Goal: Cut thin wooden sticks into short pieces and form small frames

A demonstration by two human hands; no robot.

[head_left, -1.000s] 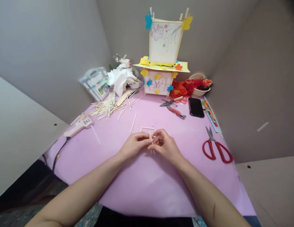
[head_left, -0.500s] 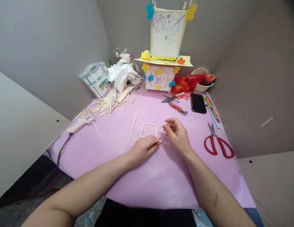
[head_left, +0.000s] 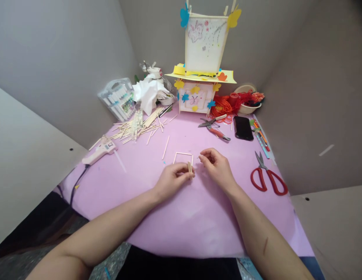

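Note:
Between the thumb and fingers of my left hand (head_left: 175,178) are short pale wooden sticks (head_left: 189,169), held roughly upright; how many is unclear. A small square frame of thin sticks (head_left: 183,153) lies on the table just behind that hand, its near side hidden by my fingers. To the right, my right hand (head_left: 216,166) has thumb and fingertips pinched together, with a tiny thin thing at the tips too small to name. One loose stick (head_left: 165,147) rests left of the frame.
A glue gun (head_left: 100,151) lies left, near a pile of sticks (head_left: 144,124). Pliers (head_left: 214,129), a phone (head_left: 243,128) and red-handled scissors (head_left: 266,177) are on the right. A decorated paper lantern (head_left: 206,46) stands at the back, beside red cord (head_left: 223,105).
My left hand has turned and drawn back slightly left, bringing the short sticks upright into view. My right hand has shifted slightly, still pinched.

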